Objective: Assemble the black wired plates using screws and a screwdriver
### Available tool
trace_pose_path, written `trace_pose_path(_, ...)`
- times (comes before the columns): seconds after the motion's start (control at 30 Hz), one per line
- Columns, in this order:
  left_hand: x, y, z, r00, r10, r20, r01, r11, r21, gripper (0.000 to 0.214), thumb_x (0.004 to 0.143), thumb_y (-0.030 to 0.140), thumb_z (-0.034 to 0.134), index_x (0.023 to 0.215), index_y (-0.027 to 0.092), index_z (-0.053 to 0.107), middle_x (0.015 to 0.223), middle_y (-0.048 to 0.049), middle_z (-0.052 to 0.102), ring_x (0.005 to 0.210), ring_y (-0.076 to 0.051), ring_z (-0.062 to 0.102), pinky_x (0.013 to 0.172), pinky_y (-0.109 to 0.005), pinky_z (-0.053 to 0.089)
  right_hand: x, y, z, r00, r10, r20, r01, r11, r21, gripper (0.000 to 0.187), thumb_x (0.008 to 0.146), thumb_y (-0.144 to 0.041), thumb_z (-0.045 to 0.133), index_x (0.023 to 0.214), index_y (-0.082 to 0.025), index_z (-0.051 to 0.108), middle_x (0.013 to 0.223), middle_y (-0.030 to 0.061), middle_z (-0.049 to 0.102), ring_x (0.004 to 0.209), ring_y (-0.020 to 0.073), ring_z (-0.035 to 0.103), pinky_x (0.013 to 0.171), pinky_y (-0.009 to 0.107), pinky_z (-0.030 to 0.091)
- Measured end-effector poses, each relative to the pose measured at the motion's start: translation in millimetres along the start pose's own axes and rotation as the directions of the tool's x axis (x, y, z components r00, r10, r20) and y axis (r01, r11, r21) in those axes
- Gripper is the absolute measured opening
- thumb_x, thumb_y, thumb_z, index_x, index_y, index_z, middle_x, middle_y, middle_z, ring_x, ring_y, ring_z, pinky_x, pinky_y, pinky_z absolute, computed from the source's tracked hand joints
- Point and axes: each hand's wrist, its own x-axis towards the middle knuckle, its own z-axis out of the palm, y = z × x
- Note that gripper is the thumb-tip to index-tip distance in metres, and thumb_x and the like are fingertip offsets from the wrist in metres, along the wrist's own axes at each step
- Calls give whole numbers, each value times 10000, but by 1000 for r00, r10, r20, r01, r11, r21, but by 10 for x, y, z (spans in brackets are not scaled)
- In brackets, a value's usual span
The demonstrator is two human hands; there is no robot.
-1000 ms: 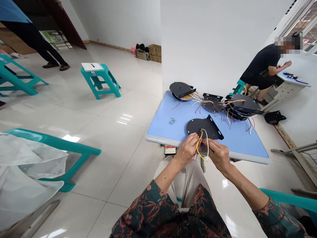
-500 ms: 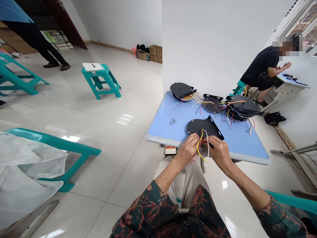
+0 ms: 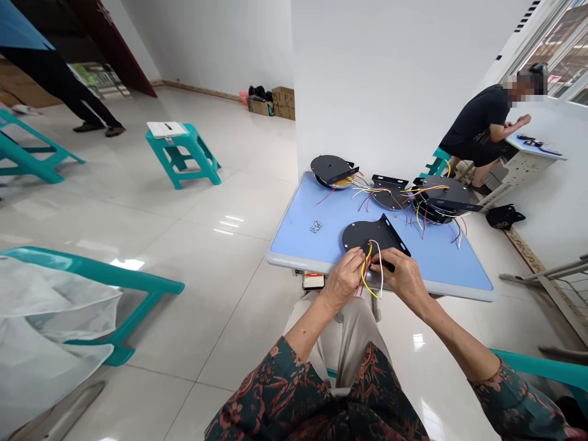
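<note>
Plate (image 3: 358, 235), black, round-ended and with a slotted bracket along one side, lies at the near edge of the blue table (image 3: 294, 242), a yellow wire (image 3: 362, 275) and a white wire (image 3: 381, 272) looping down from its face between the hands. The left hand (image 3: 342, 280) has thumb and fingertips bunched by the plate's near rim, and the right hand (image 3: 405, 275) curls its fingers inward opposite; I cannot tell what either grips, since the fingertips hide the spot where they meet. Beyond lie loose screws (image 3: 315, 226) and, toward the wall, three more wired black units, their leads too tangled to trace. Compared with half a second ago, the view has swung a little, moving everything slightly left, while plate and hands keep almost the same arrangement. A standing person (image 3: 50, 76) is cut off above the waist at upper left.
</note>
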Motion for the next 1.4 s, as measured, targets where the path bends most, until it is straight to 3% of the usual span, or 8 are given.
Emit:
trace_pose_path(0.13,17,10,-2,998,7,-54,-9,999,-32,171,977,95,535,1099,63,651,1018,-133,719,1095,-221,676,1041,-458,581,23,13,-130,984,139,-114,-125,984,124,135,864,-333,677,897,-215,732,829,44,729,740,184,656,687,301,504)
trace_pose_path(0.23,32,19,-21,1000,-12,-29,11,999,-52,185,998,115,509,1115,100,651,1009,-114,720,1077,-210,680,1025,-480,588,114,-32,-235,911,332,-245,-198,872,448,221,886,-425,668,866,-206,690,599,-31,581,487,99,471,463,226,375)
trace_pose_path(0.3,42,22,-40,1000,-20,-7,20,998,-51,202,1012,134,486,1132,117,648,1005,-106,719,1059,-207,686,1019,-499,590,204,-109,-262,870,418,-262,-130,706,696,285,900,-482,653,818,-209,642,486,-91,388,386,65,273,361,198,217)
trace_pose_path(0.37,49,24,-61,1000,-14,3,14,999,-48,216,1020,137,468,1144,120,643,994,-102,718,1029,-201,695,1019,-502,590,296,-210,-243,862,430,-270,-17,556,831,323,890,-511,664,775,-214,605,473,-115,277,372,54,177,332,187,148)
trace_pose_path(0.5,57,27,-105,1000,2,25,-1,998,-63,221,1016,131,467,1159,108,634,1021,-120,713,1045,-206,685,1030,-497,580,425,-395,-106,872,370,-321,139,441,886,337,908,-502,649,743,-211,601,484,-111,252,374,50,167,323,175,160)
trace_pose_path(0.67,57,27,-128,999,3,47,1,997,-78,227,1015,141,468,1166,94,631,1032,-137,701,1087,-219,661,1034,-497,570,495,-454,52,866,321,-385,223,441,869,323,935,-472,621,746,-209,617,483,-103,270,376,52,191,332,175,177)
trace_pose_path(1.07,66,34,-108,1000,20,-2,-20,998,-51,207,1002,120,484,1136,87,639,1019,-133,699,1057,-220,665,1012,-479,588,521,-410,140,883,314,-350,201,421,885,322,942,-441,620,734,-196,622,484,-100,279,379,51,198,333,179,175)
trace_pose_path(1.4,56,33,-96,999,-8,34,10,999,-42,225,1013,136,463,1150,116,641,1012,-115,708,1034,-216,679,1018,-503,583,511,-411,176,884,322,-338,171,450,876,338,930,-466,630,726,-199,603,490,-96,289,383,50,220,343,180,179)
